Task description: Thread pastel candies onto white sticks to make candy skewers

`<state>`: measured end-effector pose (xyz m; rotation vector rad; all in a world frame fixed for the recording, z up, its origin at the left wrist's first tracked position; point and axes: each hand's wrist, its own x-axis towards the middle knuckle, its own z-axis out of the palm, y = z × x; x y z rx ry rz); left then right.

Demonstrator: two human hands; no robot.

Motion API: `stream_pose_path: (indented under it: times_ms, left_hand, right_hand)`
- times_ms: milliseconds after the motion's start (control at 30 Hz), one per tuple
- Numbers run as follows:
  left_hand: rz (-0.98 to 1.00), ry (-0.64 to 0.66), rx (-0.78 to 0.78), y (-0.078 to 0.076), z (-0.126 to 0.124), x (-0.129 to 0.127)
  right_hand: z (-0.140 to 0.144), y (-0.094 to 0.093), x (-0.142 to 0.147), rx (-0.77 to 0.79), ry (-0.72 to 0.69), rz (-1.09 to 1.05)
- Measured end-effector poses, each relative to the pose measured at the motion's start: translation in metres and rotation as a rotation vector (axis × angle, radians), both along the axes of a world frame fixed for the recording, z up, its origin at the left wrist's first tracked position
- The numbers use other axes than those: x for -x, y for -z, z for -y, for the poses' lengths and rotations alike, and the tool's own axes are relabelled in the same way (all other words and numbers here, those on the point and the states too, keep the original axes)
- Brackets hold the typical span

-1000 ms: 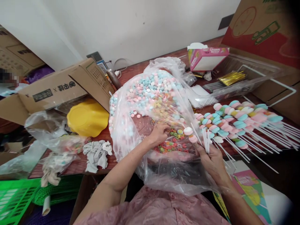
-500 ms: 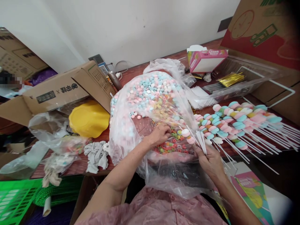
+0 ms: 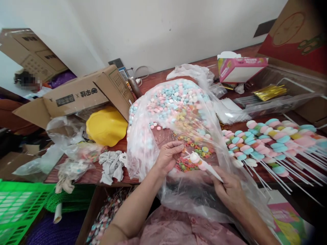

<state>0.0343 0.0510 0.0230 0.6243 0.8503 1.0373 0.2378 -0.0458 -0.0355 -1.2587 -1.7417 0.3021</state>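
Stick: a thin white stick [image 3: 213, 172] carried a white sweet and a pink sweet [image 3: 198, 162] at its tip, lying tilted over the open plastic bag [image 3: 143, 149].
Right hand: the right hand [image 3: 228, 190] pinched the stick's lower part between closed fingers.
Left hand: the left hand [image 3: 169, 154] was curled inside the bag, fingertips pressed together beside small coloured rings [image 3: 187, 165].
Around: finished sweet sticks [image 3: 270, 139] lay to the right on the wooden table [image 3: 89, 173]; a yellow bowl [image 3: 106, 126] sat to the left.
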Motion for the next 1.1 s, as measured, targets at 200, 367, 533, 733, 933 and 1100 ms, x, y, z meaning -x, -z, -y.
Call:
stream_pose_path:
  times_ms: [200,367,533,733,933,1100]
  left_hand:
    - [0.04,-0.173,-0.061,0.001,0.013,0.004]
    - [0.045,-0.206,-0.083,0.002,0.02,0.004]
    - [0.1,-0.252,-0.084,0.005,0.021,0.003]
    - [0.247,-0.246,0.013,0.006,0.023,0.007]
    - [0.225,-0.247,0.005,0.012,0.03,0.004]
    - [0.195,-0.255,-0.004,0.013,0.03,0.004]
  right_hand:
    - [-0.007,-0.005,0.014,0.013,-0.001,0.168]
    - [-0.004,-0.007,0.013,0.063,0.061,0.284]
    - [-0.001,-0.004,0.018,0.039,0.053,0.233]
    - [-0.001,0.009,0.026,0.134,-0.03,0.0]
    - [-0.002,0.014,0.025,0.131,-0.014,0.0]
    - [0.0,0.016,0.023,0.125,0.014,0.024]
